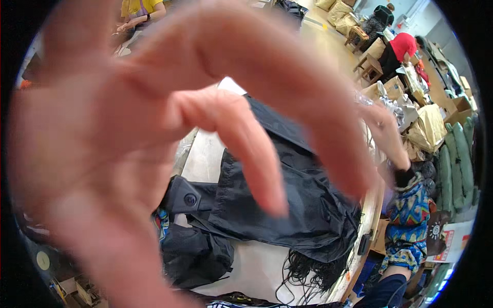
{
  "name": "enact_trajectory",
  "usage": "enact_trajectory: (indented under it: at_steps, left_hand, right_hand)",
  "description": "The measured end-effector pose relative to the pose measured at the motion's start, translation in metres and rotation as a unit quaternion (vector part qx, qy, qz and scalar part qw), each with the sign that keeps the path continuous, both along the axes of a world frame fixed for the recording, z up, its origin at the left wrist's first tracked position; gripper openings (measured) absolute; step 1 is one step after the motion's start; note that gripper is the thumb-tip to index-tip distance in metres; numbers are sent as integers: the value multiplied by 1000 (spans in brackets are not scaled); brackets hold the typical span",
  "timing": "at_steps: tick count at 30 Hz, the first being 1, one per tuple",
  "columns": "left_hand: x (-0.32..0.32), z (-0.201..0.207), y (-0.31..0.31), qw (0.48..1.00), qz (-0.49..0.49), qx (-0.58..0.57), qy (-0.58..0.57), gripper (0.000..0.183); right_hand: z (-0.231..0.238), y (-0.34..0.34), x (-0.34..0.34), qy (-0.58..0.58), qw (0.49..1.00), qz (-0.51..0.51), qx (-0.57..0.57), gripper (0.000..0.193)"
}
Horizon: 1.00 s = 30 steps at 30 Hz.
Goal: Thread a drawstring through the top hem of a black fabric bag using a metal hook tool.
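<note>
My left hand (128,118) is raised very close to the camera and fills much of the left and middle, blurred. Its fingers are apart and bent, with nothing seen between them. My right hand (382,128) reaches out at the right, beneath a patterned sleeve and a dark wristband. It is smeared, and the left hand's finger partly hides it. Behind the fingers, black fabric (287,215) lies spread on a light table (257,262). A small black camera device (189,199) shows beside the palm. A tangle of black cords (310,272) hangs from the fabric's near edge.
A second dark bundle (195,259) lies at the near left. Beyond the table's right side are tan sacks (427,128), green rolls (456,164) and wooden stools (368,68). A person in red (403,47) bends over at the far right; another in yellow (144,7) is at the far left.
</note>
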<state>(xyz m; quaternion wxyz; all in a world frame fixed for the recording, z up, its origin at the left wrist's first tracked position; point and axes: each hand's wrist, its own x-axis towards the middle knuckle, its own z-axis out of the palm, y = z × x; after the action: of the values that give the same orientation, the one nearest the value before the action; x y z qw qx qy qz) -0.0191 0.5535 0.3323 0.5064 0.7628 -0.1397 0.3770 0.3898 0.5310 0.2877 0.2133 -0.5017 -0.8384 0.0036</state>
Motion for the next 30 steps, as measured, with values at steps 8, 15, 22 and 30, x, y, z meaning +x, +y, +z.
enact_trajectory:
  at_steps: [8,15,22,30]
  left_hand:
    - [-172,54,77,958,145,238,66,61]
    - [-139,41,75,919,202,296,164,73]
    - [-78,43,49,843,289,350,287,86]
    - [-24,4,63,756,322,388,417,100]
  right_hand:
    - [74,8,-53,-33,984,-168,45,19]
    - [46,38,-56,216,951,-118,187,21]
    - [-76,168,-114,420,906,-29,51,25]
    - [-188,258,-134,152,976,-41,153,17]
